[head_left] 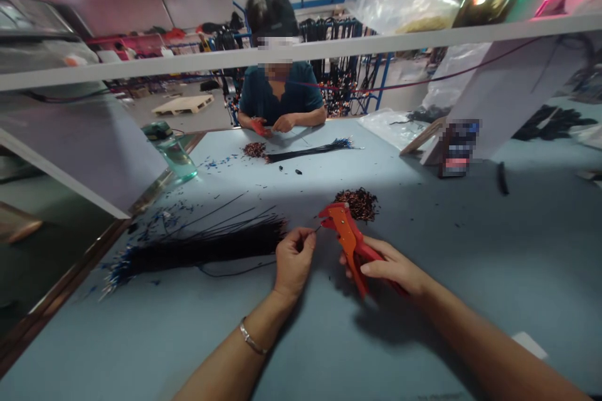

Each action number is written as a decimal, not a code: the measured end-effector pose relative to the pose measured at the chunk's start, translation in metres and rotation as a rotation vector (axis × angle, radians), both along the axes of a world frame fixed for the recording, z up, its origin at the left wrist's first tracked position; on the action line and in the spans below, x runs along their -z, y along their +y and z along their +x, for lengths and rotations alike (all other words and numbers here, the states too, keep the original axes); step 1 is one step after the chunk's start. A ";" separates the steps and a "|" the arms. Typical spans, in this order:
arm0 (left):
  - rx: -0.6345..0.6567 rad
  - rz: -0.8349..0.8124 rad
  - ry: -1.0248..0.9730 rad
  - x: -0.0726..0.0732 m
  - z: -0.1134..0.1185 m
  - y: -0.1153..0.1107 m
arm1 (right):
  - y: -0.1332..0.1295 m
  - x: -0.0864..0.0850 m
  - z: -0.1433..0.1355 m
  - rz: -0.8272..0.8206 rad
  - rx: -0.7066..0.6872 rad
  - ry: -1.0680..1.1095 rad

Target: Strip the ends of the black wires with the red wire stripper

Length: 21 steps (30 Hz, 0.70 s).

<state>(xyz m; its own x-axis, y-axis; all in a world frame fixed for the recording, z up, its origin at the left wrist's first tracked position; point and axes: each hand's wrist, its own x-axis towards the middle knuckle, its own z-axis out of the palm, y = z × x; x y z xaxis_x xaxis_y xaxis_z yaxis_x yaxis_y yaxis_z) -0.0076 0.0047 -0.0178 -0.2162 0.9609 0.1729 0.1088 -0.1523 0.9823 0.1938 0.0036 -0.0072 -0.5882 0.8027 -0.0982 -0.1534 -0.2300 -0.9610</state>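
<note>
Head view: blue-grey tabletop [329, 357], near edge cut off by the frame, left edge trimmed in brown; both forearms also ran out of frame at the bottom. Left hand [292, 257], a silver bracelet [253, 336] at its wrist: thumb and fingertips pinched together on a thin dark wire [318, 229], the portion inside the grip hidden. Right hand [392, 266]: wrapped around the handles of a red-and-orange hand tool [348, 235], some of its fingers concealed behind them. The hands were apart; the wire pointed from the left fingertips toward the tool's head, though whether it touched the jaws could not be told. Black wire bundle [207, 247]: left of the left hand, blue-tipped ends toward the left edge, the other end just beside the knuckles. Heap of coppery clippings [357, 203]: just beyond the tool, partly covered by its head. Co-worker [282, 100] in a dark top: seated at the far edge, partly screened by a white crossbar [301, 53]. Phone [458, 149]: propped toward the right edge, screen pixelated and unreadable. Faint dark marking [439, 397]: at the bottom of the frame, cut off, illegible.
</note>
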 end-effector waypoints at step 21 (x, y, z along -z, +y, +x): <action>0.055 -0.077 -0.220 0.003 0.002 0.000 | -0.011 0.004 -0.009 1.555 0.284 -0.781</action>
